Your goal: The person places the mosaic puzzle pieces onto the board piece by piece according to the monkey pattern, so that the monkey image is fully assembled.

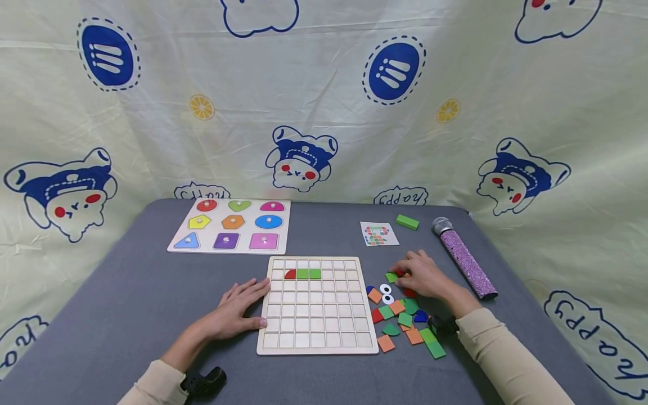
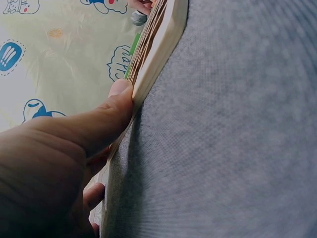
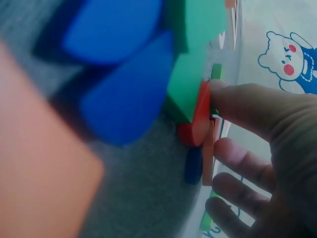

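My left hand (image 1: 238, 309) rests at the left side of the wooden grid board (image 1: 318, 351), fingers spread, thumb against its edge. In the left wrist view, the thumb of the left hand (image 2: 74, 134) touches the board's rim (image 2: 161, 54). A red quarter-round piece (image 1: 290, 274) and two green squares (image 1: 309, 274) lie in the board's second row. Over the far part of the loose pieces, my right hand (image 1: 422, 275) pinches a green piece (image 1: 391, 278) by its fingertips. The right wrist view shows the thumb of the right hand (image 3: 267, 148) over that green piece (image 3: 216, 72); the index finger is hidden.
Loose coloured pieces (image 1: 386, 343) lie right of the board. Behind are a shape puzzle (image 1: 243, 211), a patterned card (image 1: 367, 239) and a green block (image 1: 407, 222). A glittery microphone (image 1: 468, 261) lies at the right. A printed cloth (image 1: 324, 84) hangs behind the grey table.
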A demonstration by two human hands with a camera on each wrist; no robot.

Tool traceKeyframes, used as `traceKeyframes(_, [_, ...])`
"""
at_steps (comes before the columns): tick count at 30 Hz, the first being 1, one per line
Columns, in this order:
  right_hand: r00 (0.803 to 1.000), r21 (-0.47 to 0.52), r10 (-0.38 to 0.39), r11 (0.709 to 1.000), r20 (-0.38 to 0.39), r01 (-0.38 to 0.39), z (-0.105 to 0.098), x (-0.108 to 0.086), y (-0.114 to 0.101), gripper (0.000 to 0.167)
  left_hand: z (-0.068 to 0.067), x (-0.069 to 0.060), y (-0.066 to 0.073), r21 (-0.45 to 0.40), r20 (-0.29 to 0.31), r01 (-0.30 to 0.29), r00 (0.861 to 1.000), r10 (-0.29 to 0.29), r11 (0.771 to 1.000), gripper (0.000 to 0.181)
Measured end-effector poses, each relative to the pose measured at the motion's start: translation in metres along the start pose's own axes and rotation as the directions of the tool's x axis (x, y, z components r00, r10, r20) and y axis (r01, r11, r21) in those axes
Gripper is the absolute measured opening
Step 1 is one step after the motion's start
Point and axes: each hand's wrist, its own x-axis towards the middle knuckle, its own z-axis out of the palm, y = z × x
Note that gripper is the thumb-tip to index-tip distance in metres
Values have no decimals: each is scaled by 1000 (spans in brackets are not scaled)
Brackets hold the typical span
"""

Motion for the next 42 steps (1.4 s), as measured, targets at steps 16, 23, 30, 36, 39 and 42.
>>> traceKeyframes(16, [996, 6, -41, 999, -80, 42, -8, 3, -29, 23, 1, 0, -2, -4, -14, -19, 1000, 19, 1000, 77])
traceKeyframes(23, [991, 21, -69, 997, -110, 72, -7, 10, -59, 22, 2, 0, -2, 4, -11, -11, 1000, 11, 1000, 77])
traceKeyframes(30, [982, 11, -104, 994, -158, 107, 0, 23, -86, 23, 1, 1, -2, 2, -19, -21, 1000, 22, 1000, 76])
traceKeyframes(36, [983, -3, -123, 992, -133, 124, 11, 37, -104, 23, 2, 0, -1, -9, -30, -32, 999, 32, 999, 76])
traceKeyframes(39, [990, -16, -101, 995, -102, 100, 17, 44, -111, 22, 2, -1, -2, -11, -39, -43, 998, 42, 999, 76])
traceKeyframes(42, [995, -19, -80, 997, -64, 79, 20, 51, -116, 21, 2, -1, -1, -12, -32, -31, 999, 31, 999, 76])
